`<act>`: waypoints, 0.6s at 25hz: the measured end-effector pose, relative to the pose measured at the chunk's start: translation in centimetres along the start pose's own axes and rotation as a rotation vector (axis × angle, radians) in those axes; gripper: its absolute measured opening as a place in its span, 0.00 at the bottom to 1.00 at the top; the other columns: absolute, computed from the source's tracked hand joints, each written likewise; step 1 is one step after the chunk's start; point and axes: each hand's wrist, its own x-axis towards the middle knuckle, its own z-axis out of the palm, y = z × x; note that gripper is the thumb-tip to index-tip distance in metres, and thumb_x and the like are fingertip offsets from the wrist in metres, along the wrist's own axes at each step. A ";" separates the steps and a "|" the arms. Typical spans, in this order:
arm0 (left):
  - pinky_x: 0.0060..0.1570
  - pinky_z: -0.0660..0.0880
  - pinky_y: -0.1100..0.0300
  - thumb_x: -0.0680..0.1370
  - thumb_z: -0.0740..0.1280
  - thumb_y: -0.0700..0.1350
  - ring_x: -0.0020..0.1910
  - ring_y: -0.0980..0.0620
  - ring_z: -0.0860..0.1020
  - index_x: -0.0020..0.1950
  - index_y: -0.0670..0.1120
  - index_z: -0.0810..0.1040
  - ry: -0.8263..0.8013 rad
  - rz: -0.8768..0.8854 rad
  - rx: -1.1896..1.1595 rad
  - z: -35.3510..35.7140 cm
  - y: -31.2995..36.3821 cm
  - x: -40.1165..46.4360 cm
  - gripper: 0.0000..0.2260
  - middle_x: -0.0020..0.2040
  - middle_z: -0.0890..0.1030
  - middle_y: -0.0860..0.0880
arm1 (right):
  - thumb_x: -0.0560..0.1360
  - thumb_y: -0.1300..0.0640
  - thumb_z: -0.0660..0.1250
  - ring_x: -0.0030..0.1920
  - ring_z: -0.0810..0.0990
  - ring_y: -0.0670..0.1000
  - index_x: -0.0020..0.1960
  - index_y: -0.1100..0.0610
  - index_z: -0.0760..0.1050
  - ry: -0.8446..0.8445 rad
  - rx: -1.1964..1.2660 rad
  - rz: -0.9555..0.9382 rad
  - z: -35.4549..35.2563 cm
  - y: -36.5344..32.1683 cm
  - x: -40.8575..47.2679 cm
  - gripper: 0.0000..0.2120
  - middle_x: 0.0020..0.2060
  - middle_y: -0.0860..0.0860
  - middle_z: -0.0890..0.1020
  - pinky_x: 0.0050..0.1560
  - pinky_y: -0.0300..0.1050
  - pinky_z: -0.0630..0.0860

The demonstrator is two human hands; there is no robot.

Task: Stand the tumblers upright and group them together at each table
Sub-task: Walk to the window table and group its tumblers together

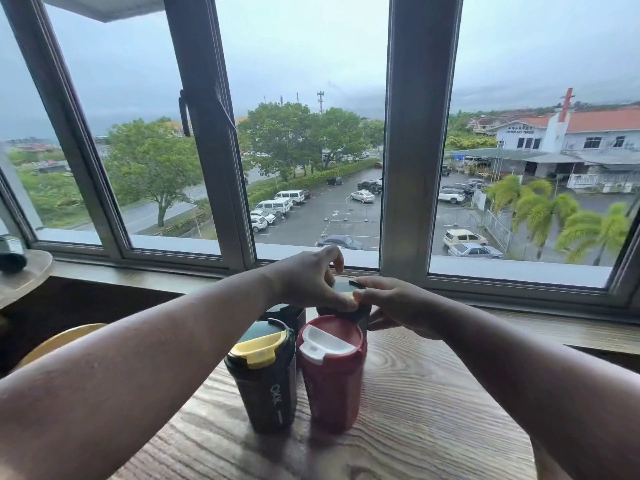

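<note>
Wooden table point(433, 393) held four upright tumblers, tightly grouped; both hands, left hand point(308, 282) and right hand point(398, 306), pinched the far-right tumbler point(346, 292) at its lid. A nudge could've toppled the near red tumbler point(330, 372).

Four tumblers stand upright, bunched on the wooden table point(433, 410). Left hand point(308, 282) and right hand point(398, 306) grip the dark tumbler point(346, 289) at 12 o'clock, behind the red tumbler point(330, 372)

Both bare forearms reach forward and converge at the middle. The left hand point(308, 280) arches palm down, fingers curled, thumb and fingertips pinching. The right hand point(394, 303) lies beside it, fingers curled inward, thumb low; the two hands touch at the fingertips.
</note>
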 end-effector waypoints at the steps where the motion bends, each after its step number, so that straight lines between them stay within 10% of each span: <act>1: 0.52 0.79 0.54 0.69 0.77 0.60 0.51 0.51 0.81 0.59 0.53 0.69 -0.013 -0.001 0.014 0.0 0.0 0.0 0.26 0.53 0.81 0.51 | 0.82 0.55 0.61 0.44 0.81 0.47 0.59 0.49 0.76 0.005 -0.017 0.005 0.0 -0.2 0.0 0.08 0.50 0.50 0.82 0.56 0.47 0.78; 15: 0.61 0.72 0.57 0.71 0.77 0.51 0.58 0.54 0.75 0.62 0.63 0.77 -0.048 -0.083 0.066 -2.8 -6.2 -3.6 0.21 0.61 0.76 0.56 | 0.66 0.39 0.77 0.42 0.82 0.53 0.58 0.58 0.75 0.206 -0.460 0.097 2.2 -3.2 1.2 0.30 0.47 0.55 0.82 0.41 0.50 0.82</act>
